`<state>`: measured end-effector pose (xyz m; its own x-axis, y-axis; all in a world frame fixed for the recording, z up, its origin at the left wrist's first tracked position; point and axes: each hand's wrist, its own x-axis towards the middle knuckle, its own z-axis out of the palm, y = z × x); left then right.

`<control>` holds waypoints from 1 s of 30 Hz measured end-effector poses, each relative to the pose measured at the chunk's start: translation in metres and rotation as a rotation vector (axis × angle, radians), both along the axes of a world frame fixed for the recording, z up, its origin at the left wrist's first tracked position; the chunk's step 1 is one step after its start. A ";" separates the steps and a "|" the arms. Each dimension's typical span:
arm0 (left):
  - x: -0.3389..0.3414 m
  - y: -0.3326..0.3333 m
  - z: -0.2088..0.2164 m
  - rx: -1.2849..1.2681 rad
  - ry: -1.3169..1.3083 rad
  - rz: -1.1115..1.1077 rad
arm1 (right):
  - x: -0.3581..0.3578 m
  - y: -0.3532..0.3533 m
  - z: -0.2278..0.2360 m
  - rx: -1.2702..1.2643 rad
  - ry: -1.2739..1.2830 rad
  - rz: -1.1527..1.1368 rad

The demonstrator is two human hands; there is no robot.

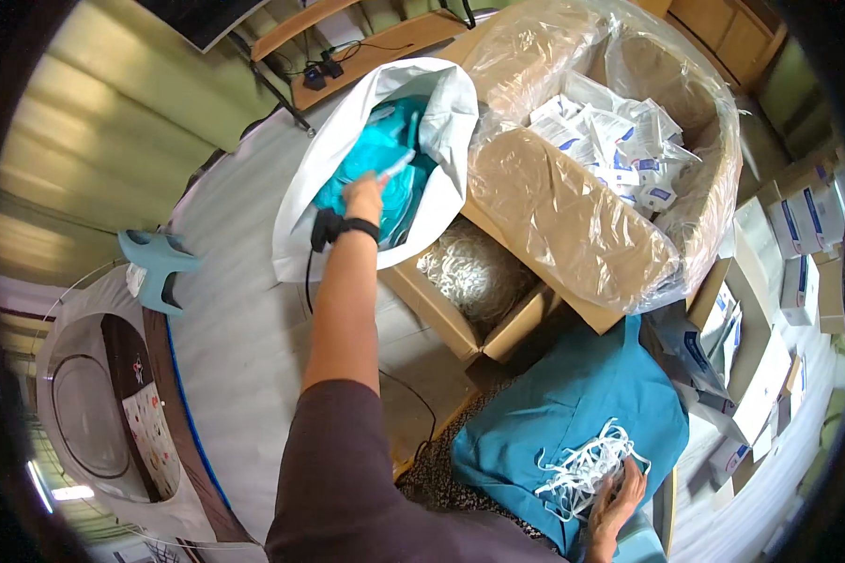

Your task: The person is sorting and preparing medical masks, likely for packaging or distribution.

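Note:
My left hand point(364, 199) reaches into a white sack point(296, 211) lined with teal plastic packets point(371, 159). Its fingers are closed on a slim whitish strip point(399, 165), which lies over the packets. A black band with a small dark device sits on that wrist. Across my lap spreads a teal cloth point(554, 385), and on it lies a tangled heap of white cord loops point(582, 469). My right hand point(618, 499) curls round the right edge of this heap, its fingertips among the cords.
A big carton lined with clear plastic point(573, 216) holds many white printed packets point(620, 141). Below it, a smaller carton point(441, 305) contains pale stringy material point(474, 272). White boxes point(807, 220) stand at right. A light blue stool point(160, 267) is at left; a cable crosses the floor.

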<state>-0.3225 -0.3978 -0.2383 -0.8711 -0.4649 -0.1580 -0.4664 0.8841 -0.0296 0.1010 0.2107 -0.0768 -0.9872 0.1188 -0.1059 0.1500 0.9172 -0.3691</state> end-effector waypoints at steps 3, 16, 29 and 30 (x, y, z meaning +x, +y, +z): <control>-0.022 -0.067 0.009 -0.248 0.199 -0.060 | -0.009 -0.010 0.009 0.009 -0.021 0.029; 0.011 -0.025 0.002 1.149 1.008 0.701 | -0.041 0.080 0.030 -0.120 0.045 -0.306; 0.248 0.385 0.136 1.375 0.085 -1.125 | -0.033 0.023 0.029 -0.357 -0.269 0.078; 0.259 0.401 0.140 1.241 0.059 -1.252 | -0.026 0.016 0.033 -0.319 -0.216 0.120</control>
